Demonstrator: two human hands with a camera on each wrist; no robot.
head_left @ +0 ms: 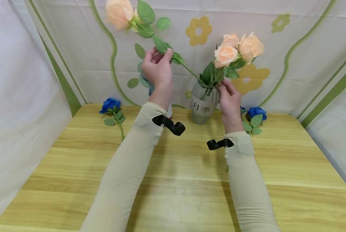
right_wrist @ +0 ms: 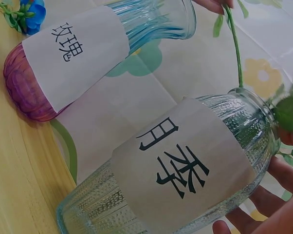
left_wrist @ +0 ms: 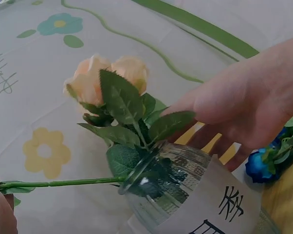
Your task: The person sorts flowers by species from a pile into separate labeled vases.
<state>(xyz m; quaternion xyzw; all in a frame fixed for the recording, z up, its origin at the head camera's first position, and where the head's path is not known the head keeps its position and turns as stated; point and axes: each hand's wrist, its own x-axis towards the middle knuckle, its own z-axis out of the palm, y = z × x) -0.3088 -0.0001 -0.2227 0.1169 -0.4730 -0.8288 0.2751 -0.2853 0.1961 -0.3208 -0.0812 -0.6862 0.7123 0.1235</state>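
Observation:
My left hand [head_left: 158, 72] pinches the green stem [head_left: 190, 70] of a peach rose [head_left: 119, 14] partway along its length. The bloom leans out to the upper left, while the stem's lower end reaches the mouth of a clear ribbed glass vase [head_left: 200, 118]. Several other peach roses [head_left: 225, 55] with leaves stand in this vase, tilted to the right. My right hand [head_left: 231, 101] holds the vase at its neck from the right side, thumb by the leaves. In the left wrist view, the right hand's fingers [left_wrist: 200, 136] pass behind the glass. A white paper label [right_wrist: 180, 165] with black characters wraps the vase.
A second labelled vase, blue above and purple below [right_wrist: 32, 92], stands left of the clear one, mostly behind my left arm in the head view. Blue roses lie on the wooden table [head_left: 175, 199] at left [head_left: 110, 105] and right [head_left: 257, 113]. A patterned cloth [head_left: 173, 19] hangs behind.

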